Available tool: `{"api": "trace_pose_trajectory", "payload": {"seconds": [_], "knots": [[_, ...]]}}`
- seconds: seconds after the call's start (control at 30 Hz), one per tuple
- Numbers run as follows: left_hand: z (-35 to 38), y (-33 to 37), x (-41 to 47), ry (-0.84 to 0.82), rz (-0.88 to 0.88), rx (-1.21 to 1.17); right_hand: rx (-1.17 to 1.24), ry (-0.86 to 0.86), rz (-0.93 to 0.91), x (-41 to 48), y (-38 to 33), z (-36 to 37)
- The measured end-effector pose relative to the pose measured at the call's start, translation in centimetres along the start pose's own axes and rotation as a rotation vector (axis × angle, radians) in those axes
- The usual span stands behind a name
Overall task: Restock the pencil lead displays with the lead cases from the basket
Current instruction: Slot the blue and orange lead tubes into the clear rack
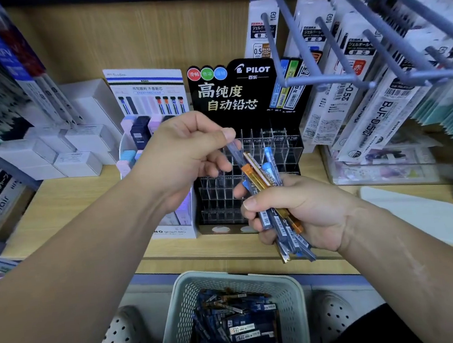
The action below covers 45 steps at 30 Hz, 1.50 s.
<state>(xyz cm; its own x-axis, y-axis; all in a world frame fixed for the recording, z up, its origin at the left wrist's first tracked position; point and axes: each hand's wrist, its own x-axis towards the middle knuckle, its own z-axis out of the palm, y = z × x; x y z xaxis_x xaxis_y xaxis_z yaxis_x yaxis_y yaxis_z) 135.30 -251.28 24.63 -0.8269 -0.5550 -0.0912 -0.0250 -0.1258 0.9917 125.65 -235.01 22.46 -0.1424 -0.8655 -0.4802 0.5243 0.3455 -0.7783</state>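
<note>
Head view: both forearms are reaching in from the lower corners and meeting in front of the black Pilot display (239, 91), which is standing on the wooden shelf (77, 203).

The left hand (187, 153) is sitting higher, its back turned toward the camera and its fingers curled in. Its thumb and forefinger are pinching the upper end of a clear bluish case (233, 154). That case is slanting down to the right, and its lower end is meeting the other cases; whether it is already free of them cannot be told.

The right hand (302, 213) is gripping a bundle of lead cases (271, 191). The thumb is lying across the front of the bundle and the fingers are wrapping round behind it. Orange and blue cases are fanning out above the fist, and more ends are sticking out below it.

The display's clear compartments are showing behind and between the hands, and a blue case appears to be standing in one of the upper ones.

A white display (147, 95) with pastel cases is standing just to the left of the Pilot one, partly hidden by the left hand.

Below the shelf edge, the grey perforated basket (294, 298) is sitting between two white shoes (122, 330). It is holding a heap of loose lead cases (235, 324), mostly dark blue.

Refill packs (350, 80) are hanging on hooks to the right.
</note>
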Motion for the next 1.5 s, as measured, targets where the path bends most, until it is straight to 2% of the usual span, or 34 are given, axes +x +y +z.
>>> {"api": "trace_pose_trajectory", "payload": {"seconds": [0.3, 0.37, 0.5, 0.63, 0.83, 1.07, 1.5], "knots": [[-1.7, 0.4, 0.1, -0.219, -0.021, -0.049, 0.053, -0.017, 0.006, -0.1, -0.2, 0.0], [-1.8, 0.5, 0.1, -0.197, 0.006, -0.019, 0.046, -0.018, 0.008, -0.1, -0.1, 0.0], [-2.3, 0.8, 0.4, -0.036, 0.125, 0.094, -0.012, -0.002, 0.005, 0.0, 0.1, -0.2], [-3.5, 0.7, 0.5, 0.076, 0.194, 0.425, -0.044, 0.031, 0.000, 0.0, 0.0, -0.5], [-3.2, -1.0, 0.2, 0.070, 0.191, 0.645, -0.024, 0.041, -0.019, 0.0, -0.3, -0.6], [-2.6, -1.2, 0.4, 0.080, 0.230, 0.679, -0.038, 0.051, -0.023, 0.0, -0.2, -0.8], [-3.3, -1.0, 0.6, 0.003, 0.309, 0.779, -0.076, 0.054, -0.034, 0.0, -0.2, -1.0]]}}
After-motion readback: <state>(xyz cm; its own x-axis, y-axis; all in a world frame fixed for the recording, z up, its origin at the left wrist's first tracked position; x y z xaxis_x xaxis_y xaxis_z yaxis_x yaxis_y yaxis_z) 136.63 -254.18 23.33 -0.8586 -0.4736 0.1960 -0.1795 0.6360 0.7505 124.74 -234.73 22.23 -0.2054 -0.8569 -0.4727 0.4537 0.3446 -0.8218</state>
